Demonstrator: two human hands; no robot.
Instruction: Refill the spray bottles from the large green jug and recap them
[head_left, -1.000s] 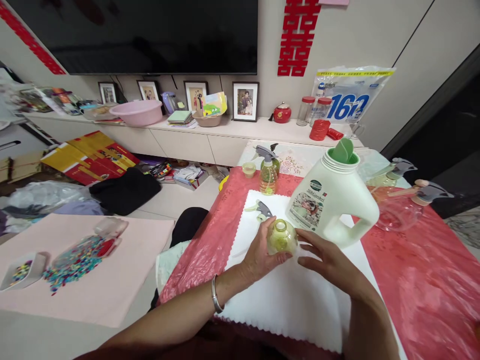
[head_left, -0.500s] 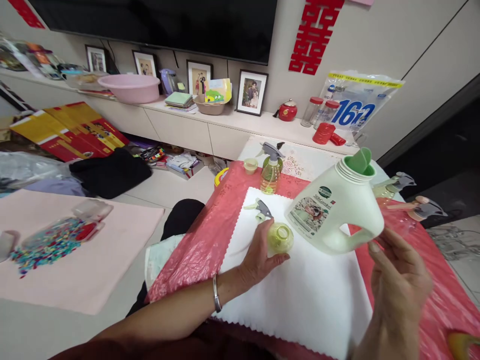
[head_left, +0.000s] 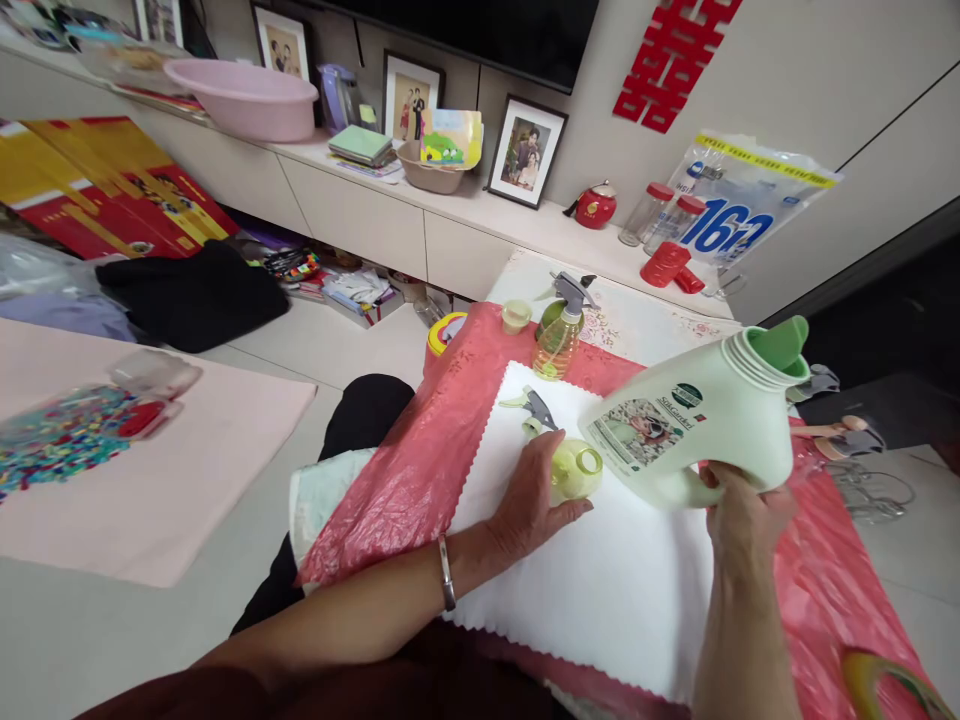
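Note:
My left hand [head_left: 529, 500] is closed round a small translucent yellow-green spray bottle [head_left: 576, 472], its open mouth tipped toward the right. Right beside it, my right hand [head_left: 746, 505] grips the handle of a large pale green detergent jug [head_left: 697, 420]. The uncapped jug leans to the right, with a green pour spout in its neck. A grey trigger spray head [head_left: 536, 405] lies on the white scalloped mat [head_left: 592, 590] beyond my left fingers. Behind it stands another spray bottle [head_left: 556, 345] with its trigger fitted. A pale green cap [head_left: 516, 316] is beside that bottle.
Red plastic sheeting [head_left: 375, 510] covers the table beneath the mat. More spray bottle heads [head_left: 855, 440] show past the jug. A roll of tape [head_left: 862, 675] is at the lower right. Left of the table, colourful small pieces [head_left: 60, 440] lie on a pink sheet [head_left: 202, 470].
My right hand has moved from beside the handle into a grip on it. The jug now leans further right. The small bottle's mouth has tipped rightward in my left hand. The view has shifted.

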